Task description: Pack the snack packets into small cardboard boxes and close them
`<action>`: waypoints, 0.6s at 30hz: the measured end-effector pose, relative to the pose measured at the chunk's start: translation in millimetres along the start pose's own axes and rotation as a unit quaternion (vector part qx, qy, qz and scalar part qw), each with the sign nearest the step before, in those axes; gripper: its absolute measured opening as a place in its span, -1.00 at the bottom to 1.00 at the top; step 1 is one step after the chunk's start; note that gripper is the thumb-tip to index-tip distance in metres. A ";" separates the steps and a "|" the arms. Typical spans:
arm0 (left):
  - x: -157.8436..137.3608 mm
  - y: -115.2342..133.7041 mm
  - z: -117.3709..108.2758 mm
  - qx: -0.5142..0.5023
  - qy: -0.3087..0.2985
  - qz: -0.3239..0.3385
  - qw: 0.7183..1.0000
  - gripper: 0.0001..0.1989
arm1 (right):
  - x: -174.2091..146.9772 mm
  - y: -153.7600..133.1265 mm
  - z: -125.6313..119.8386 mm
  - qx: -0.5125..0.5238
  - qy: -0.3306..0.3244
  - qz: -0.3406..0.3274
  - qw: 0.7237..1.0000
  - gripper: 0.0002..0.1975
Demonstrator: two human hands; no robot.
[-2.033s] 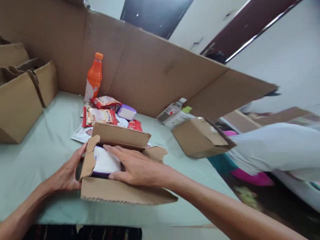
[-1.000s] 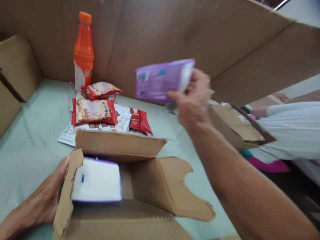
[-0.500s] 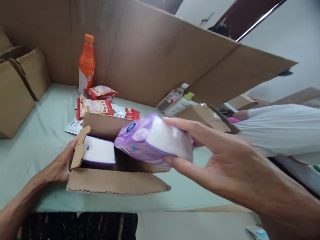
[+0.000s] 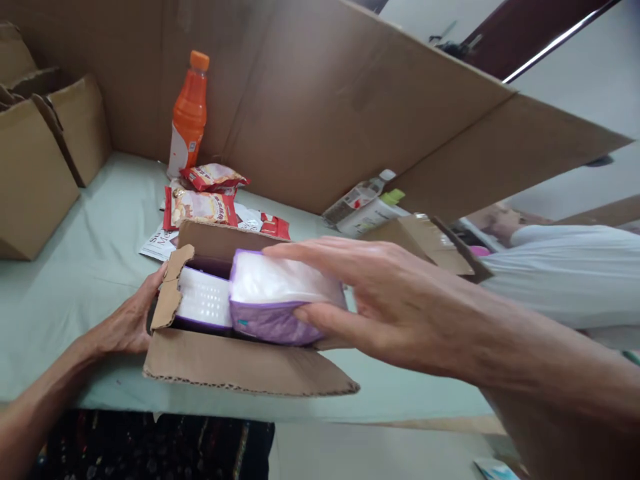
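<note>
My right hand (image 4: 380, 293) grips a purple and white tissue pack (image 4: 280, 327), thumb on the near side and fingers along the far side. The pack sits partly inside the opening of a small cardboard box (image 4: 245, 363), its white face up. Beside it, at the box's left end, lies a second tissue pack (image 4: 203, 297), down between the walls. My left hand (image 4: 133, 317) is wrapped round the left end of the box near its torn flap; some fingers are hidden behind the cardboard.
Behind the box lie red snack packets (image 4: 203, 208) and an upright orange drink bottle (image 4: 189, 120). Further right, two bottles (image 4: 363, 207) lean near another open carton (image 4: 420, 240). A large carton (image 4: 37, 180) stands left. A tall cardboard panel (image 4: 300, 113) closes the back; a person in white (image 4: 575, 267) is at right.
My right hand has brought the tissue pack left and down into the box opening, turning it level and in line with the box. My left hand stays on the box.
</note>
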State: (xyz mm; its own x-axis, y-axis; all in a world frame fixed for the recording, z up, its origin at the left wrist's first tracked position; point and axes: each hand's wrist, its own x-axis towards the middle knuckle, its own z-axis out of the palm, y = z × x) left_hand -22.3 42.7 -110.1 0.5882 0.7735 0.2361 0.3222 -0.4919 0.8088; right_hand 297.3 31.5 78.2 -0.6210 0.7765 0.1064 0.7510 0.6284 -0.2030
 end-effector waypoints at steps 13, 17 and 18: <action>-0.7 -2.2 5.5 0.000 0.020 -0.014 1.000 0.11 | -36.6 19.4 86.5 -0.043 -0.081 0.035 0.995 -0.52; 1.8 1.6 3.1 0.007 0.015 -0.007 1.000 0.08 | -53.0 14.0 71.7 -0.100 0.058 0.048 0.992 -0.68; 2.8 2.1 2.2 0.009 0.016 -0.007 1.000 0.07 | -60.0 13.8 68.3 -0.103 0.108 0.055 0.987 -0.72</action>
State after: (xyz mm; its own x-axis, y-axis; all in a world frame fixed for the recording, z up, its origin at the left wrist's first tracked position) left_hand -18.3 43.0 -109.0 0.5594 0.7925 0.2430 0.3430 -0.4882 0.8025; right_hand 329.6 -9.6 2.5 -0.4870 0.8184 0.3049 0.8549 0.5181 -0.0251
